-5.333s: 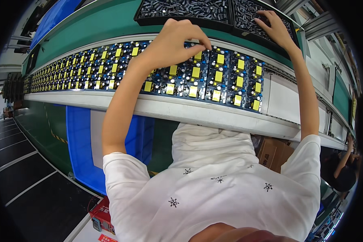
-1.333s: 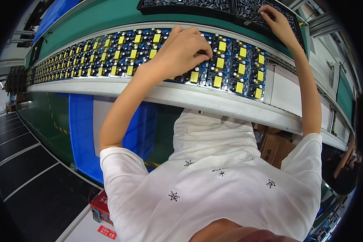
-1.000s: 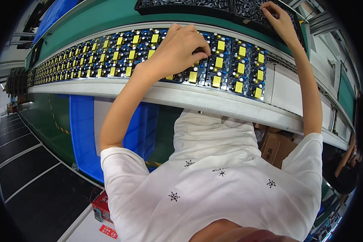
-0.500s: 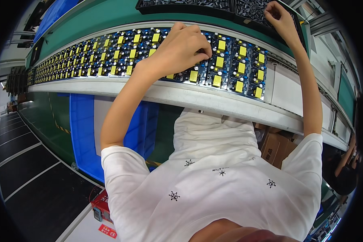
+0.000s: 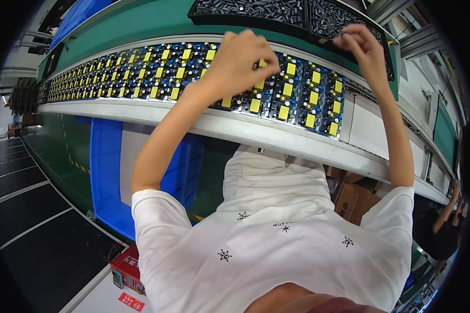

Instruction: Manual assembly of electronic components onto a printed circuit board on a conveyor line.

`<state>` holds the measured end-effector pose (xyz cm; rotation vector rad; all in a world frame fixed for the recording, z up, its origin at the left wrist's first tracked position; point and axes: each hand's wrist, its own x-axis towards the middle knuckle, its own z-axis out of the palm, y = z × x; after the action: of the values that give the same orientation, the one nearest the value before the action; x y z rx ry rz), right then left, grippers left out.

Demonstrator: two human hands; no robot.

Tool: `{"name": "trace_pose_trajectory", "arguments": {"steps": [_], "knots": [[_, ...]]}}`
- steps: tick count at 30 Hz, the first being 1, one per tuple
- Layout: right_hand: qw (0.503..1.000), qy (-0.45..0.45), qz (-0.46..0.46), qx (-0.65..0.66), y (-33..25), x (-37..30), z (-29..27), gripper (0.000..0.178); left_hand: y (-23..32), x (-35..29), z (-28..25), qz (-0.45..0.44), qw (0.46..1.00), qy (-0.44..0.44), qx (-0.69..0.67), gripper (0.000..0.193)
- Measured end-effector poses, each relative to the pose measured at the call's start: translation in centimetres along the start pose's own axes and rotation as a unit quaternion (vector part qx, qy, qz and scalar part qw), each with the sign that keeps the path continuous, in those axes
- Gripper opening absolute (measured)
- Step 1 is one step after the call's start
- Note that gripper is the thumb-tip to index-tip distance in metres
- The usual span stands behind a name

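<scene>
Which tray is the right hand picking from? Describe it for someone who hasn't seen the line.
Follow the long conveyor of blue circuit boards with yellow blocks to the green ledge behind it. Two black trays of small dark parts sit there side by side. It is the right-hand tray, the one the right hand touches at its front rim, while the left hand hovers over the boards.

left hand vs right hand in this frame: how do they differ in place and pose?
1. The left hand is over the row of circuit boards with yellow parts; the right hand is farther out, at the edge of the black tray of small dark parts.
2. The left hand's fingers curl down onto a board; the right hand's fingertips are pinched together, on what cannot be told.

Both are bare, on outstretched arms.
</scene>
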<state>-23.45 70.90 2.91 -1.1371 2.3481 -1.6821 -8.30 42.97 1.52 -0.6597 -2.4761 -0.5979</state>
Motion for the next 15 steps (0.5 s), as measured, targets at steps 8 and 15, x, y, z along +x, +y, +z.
{"name": "trace_pose_trajectory", "arguments": {"steps": [8, 15], "knots": [[0.987, -0.152, 0.02, 0.044, -6.5, -2.8, 5.5, 0.011, -7.4, 6.6, -1.9, -0.283, 0.958, -0.041, 0.03, 0.017], [0.973, -0.213, 0.033, 0.086, -6.7, -2.7, 6.9, 0.011, -11.4, 6.5, -0.5, -0.262, 0.963, -0.057, -0.001, 0.015]]}}
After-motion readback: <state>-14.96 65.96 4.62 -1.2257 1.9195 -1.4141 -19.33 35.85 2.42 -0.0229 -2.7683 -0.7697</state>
